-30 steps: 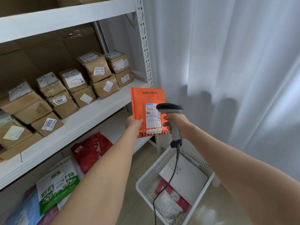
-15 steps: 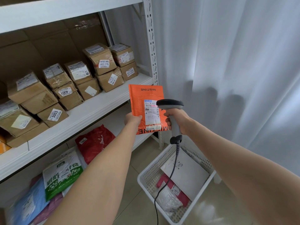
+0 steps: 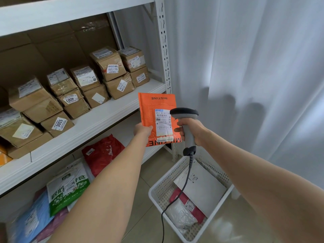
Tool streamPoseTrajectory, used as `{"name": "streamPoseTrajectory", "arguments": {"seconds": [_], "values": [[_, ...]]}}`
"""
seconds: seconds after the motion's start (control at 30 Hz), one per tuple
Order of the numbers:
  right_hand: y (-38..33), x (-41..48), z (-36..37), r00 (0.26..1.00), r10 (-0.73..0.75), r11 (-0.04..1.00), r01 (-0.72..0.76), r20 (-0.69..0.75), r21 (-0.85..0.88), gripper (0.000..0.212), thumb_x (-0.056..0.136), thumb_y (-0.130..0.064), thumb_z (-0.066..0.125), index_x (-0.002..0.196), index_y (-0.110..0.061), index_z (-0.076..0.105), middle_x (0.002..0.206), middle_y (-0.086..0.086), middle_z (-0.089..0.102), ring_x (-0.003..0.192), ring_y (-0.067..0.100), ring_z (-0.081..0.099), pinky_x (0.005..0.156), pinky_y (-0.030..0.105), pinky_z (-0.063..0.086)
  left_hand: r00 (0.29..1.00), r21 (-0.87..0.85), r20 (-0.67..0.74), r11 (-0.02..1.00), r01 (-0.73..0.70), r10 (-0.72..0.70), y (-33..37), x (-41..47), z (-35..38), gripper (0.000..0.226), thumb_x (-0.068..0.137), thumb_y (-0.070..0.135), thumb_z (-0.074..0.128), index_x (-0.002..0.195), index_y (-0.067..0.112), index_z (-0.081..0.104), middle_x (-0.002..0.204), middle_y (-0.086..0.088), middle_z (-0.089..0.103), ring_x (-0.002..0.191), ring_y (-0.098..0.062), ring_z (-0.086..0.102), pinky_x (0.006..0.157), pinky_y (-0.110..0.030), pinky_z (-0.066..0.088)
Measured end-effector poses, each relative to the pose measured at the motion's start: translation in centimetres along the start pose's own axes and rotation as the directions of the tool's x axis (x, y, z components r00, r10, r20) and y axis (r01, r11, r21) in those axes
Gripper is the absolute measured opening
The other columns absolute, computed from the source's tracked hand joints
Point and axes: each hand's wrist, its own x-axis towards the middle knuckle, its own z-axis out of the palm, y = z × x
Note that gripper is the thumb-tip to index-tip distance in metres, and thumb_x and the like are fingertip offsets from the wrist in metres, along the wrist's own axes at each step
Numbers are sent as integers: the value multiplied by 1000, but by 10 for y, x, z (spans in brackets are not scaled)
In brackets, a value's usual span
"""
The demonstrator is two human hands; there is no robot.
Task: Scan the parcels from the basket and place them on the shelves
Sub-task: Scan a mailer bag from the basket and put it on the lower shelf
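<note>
The fine print on the white label (image 3: 163, 122) of the orange parcel (image 3: 154, 109) is too small to read. The parcel's lower right corner is hidden behind the scanner (image 3: 184, 113) and the fingers that hold it. The left hand's fingers lie out of sight behind the parcel.

Left of the parcel, a white shelf (image 3: 98, 120) carries rows of brown boxes (image 3: 110, 65). Below and to the left of the parcel, a red bag (image 3: 103, 153) and a green-and-white bag (image 3: 68, 186) lie on the lower level. Below the parcel a white basket (image 3: 157, 199) sits on the floor with a white envelope (image 3: 203, 188) and other overlapping parcels in it. The scanner's cord (image 3: 184, 186) hangs across them. A white curtain (image 3: 254, 67) hangs to the right of the parcel.

The left hand (image 3: 142, 131) pinches the parcel's lower left corner, thumb on the front, and holds it upright in the air. The right hand (image 3: 192, 129) is wrapped around the scanner's handle, and the scanner's head sits at the label's right edge.
</note>
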Motion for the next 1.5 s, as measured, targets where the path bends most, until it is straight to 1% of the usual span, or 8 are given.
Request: {"name": "streamPoseTrajectory", "arguments": {"seconds": [0.33,0.5,0.67,0.9,1.0,1.17,1.33,1.5], "values": [[34,21,29,996,83,996,-84,-39,-10,14,81,-7,67,91,-5,57,86,15,58,68,25,57,70,38,53,992,-34,-9,991,127,-127,-47,-7,-38,25,92,11,60,117,8,61,113,-13,66,99,-32,65,88,-49,54],[58,23,60,987,162,979,-163,-14,-120,23,81,-12,70,93,-6,52,75,13,54,58,24,55,56,32,50,978,-84,-105,981,172,-181,-85,-10,-73,30,92,13,61,120,4,60,116,-15,65,101,-33,64,89,-48,53],[79,29,103,979,200,967,-191,35,-168,25,79,-15,74,92,-7,53,85,17,61,79,31,63,90,44,55,941,-176,-202,955,239,-272,-125,-8,-108,25,94,16,56,114,2,58,108,-17,66,97,-37,66,83,-51,55],[105,38,173,956,275,949,-253,101,-190,19,83,-7,70,97,-3,57,83,17,68,67,26,67,58,30,60,905,-266,-252,923,277,-344,-165,2,-172,23,98,17,50,118,9,56,116,-16,64,100,-31,63,90,-50,52],[122,51,207,954,273,952,-250,123,-178,15,83,-4,70,92,-2,59,83,17,67,61,23,66,47,26,56,905,-334,-223,901,279,-363,-180,16,-197,26,99,16,48,124,9,53,110,-14,62,85,-27,61,71,-41,54],[154,87,269,969,243,946,-227,45,-230,22,75,0,75,90,0,59,93,20,63,71,27,60,75,39,54,923,-376,-123,878,297,-365,-204,51,-244,23,96,16,55,119,11,54,105,-11,63,77,-22,62,62,-33,51],[175,116,321,969,246,941,-248,-37,-231,16,75,3,73,83,0,60,73,15,60,63,26,58,75,41,53,912,-344,50,850,399,-408,-227,93,-286,33,84,1,64,115,8,57,89,-9,67,72,-20,64,54,-29,52],[196,135,369,965,258,945,-260,-36,-200,20,77,5,69,68,-6,54,58,9,55,52,21,51,62,34,48,897,-296,-124,879,374,-424,-263,120,-322,45,79,-14,53,120,5,52,110,-18,66,91,-32,66,78,-45,56]]}}
